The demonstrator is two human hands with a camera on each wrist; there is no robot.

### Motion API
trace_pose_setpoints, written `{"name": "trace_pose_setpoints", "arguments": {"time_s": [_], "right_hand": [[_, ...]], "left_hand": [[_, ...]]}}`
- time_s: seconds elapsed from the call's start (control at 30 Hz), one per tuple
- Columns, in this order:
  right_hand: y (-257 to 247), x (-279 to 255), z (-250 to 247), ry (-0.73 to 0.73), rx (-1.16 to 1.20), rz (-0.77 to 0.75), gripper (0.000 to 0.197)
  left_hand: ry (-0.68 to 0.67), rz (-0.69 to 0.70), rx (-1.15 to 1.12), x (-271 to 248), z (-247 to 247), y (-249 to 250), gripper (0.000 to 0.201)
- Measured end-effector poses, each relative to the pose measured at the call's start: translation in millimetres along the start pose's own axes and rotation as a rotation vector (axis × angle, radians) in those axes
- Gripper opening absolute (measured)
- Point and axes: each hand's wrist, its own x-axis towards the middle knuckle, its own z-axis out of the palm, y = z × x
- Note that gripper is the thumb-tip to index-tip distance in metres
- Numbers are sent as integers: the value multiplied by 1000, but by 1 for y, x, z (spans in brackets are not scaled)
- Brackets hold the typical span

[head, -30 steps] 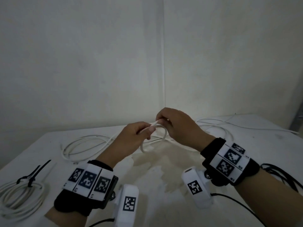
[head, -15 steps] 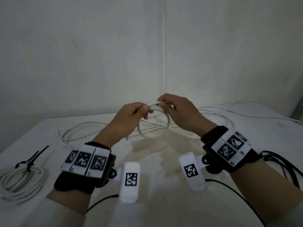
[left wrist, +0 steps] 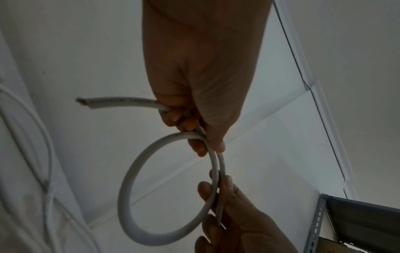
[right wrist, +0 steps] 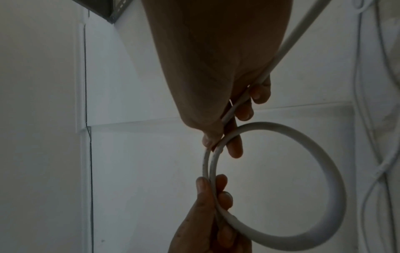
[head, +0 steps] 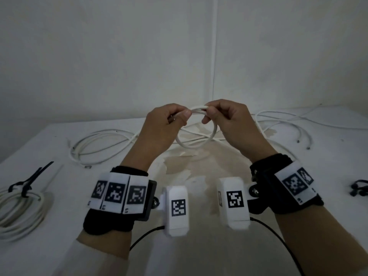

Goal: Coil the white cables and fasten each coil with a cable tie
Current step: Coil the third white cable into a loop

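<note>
A white cable (head: 196,143) (left wrist: 129,190) (right wrist: 324,164) forms one small loop held in the air above the table. My left hand (head: 177,116) (left wrist: 201,135) pinches the top of the loop where two strands overlap. My right hand (head: 209,114) (right wrist: 225,140) pinches the same overlap a little to the right. The cable's cut end (left wrist: 81,101) sticks out past my left fingers. From my right hand the rest of the cable (right wrist: 303,25) trails back toward the table.
Loose white cables (head: 99,144) lie on the white table (head: 328,226) at left and at back right (head: 282,120). A finished coil (head: 22,212) with a black cable tie (head: 25,186) sits at the left edge. More black ties (head: 358,189) lie at right. Walls stand behind.
Both hands have risen from the table with the cable. The loop has grown rounder and now hangs free below my fingers, which have come closer together on its top.
</note>
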Motion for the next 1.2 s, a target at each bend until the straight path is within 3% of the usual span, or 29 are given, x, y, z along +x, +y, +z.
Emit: {"name": "trace_pose_setpoints", "arguments": {"time_s": [0.13,0.33,0.53,0.8,1.2], "right_hand": [[16,4,2,-9,19,7,15],[30,6,4,-83,-61,-3,23],[28,6,2,-123,-65,0,19],[20,6,-4,-98,31,19,20],[11,5,-8,-153,61,37,18]], "left_hand": [[29,27,34,5,2,-14,10],[-57,16,104,1,3,-31,18],[-59,74,178,-1,2,-30,12],[-78,52,4,-5,0,-19,13],[79,61,-140,-3,4,-18,17]]}}
